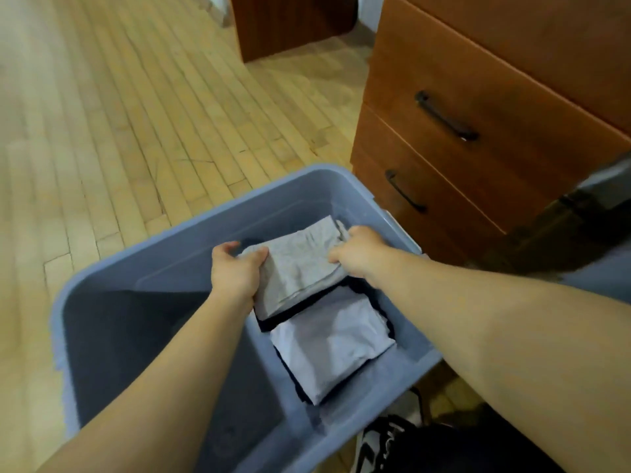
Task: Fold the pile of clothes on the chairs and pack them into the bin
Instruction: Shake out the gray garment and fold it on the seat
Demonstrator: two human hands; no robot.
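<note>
Over the far right part of the blue bin, a folded grey garment is held between 2 hands. Its left edge is gripped by the left hand, with the thumb laid on top of the fold. Its right edge is gripped by the right hand, the fingers tucked into the cloth. Just nearer, a folded white garment is seen lying on a dark garment inside the bin. The bin is set on a wooden floor, near a brown dresser fitted with 2 black handles.
</note>
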